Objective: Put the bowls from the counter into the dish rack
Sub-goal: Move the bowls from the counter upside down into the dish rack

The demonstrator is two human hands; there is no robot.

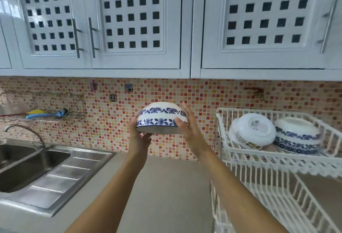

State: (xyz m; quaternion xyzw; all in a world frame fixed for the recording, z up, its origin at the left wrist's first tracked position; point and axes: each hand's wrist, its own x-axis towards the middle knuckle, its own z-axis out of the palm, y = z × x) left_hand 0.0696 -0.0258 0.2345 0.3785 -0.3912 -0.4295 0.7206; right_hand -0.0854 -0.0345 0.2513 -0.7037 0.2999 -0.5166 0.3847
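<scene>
I hold a white bowl with blue flower bands (161, 117) upside down in the air above the counter (166, 186), in front of the mosaic wall. My left hand (137, 132) grips its left rim from below and my right hand (187, 121) clasps its right side. To the right stands the white wire dish rack (277, 156). Its upper tier holds a white bowl with a printed base (252, 129), tilted on its side, and a blue-patterned bowl (298, 136) lying upside down beside it.
A steel sink with drainboard (46, 168) and a tap (24, 131) fill the left. A wall shelf (44, 118) holds blue and yellow items. White upper cabinets (138, 20) hang overhead. The rack's lower tier (277, 199) shows bare wires.
</scene>
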